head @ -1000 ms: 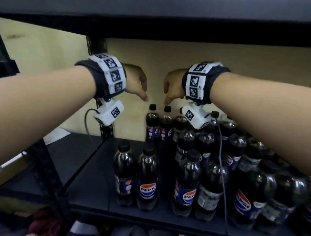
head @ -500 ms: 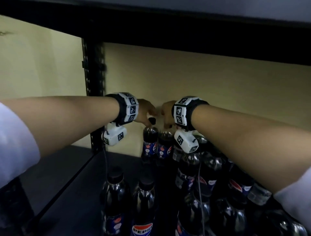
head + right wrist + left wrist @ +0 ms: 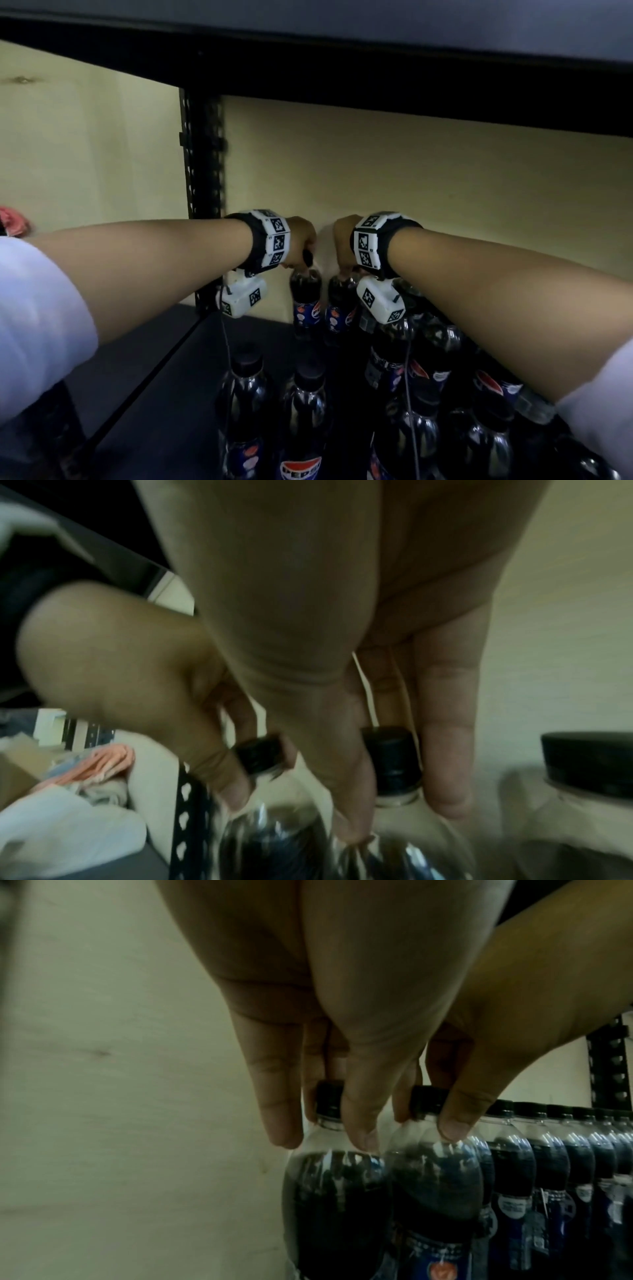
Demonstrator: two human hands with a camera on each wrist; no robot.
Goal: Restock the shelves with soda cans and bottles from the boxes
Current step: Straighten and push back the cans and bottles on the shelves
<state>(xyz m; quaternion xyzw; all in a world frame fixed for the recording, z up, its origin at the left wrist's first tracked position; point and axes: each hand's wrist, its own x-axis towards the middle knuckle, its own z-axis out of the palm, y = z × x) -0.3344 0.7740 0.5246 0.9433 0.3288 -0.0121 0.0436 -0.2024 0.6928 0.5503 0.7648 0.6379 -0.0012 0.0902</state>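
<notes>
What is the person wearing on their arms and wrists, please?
Both arms are bare below white sleeves. Each wrist carries a black band faced with white blocks of square black-and-white markers. Under each hangs a white camera box with its own marker, trailing a thin dark cable. The fingers are ungloved.

Bare shelf [image 3: 164, 363] left of bottles [image 3: 428, 370]

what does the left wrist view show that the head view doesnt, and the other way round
Only the left wrist view: fingers curled round the black cap and neck of the end bottle, the back row stretching right. Only the head view: both arms, front-row bottles, the shelf, the board above. Both: left hand, right hand, each gripping a back-row bottle.
</notes>
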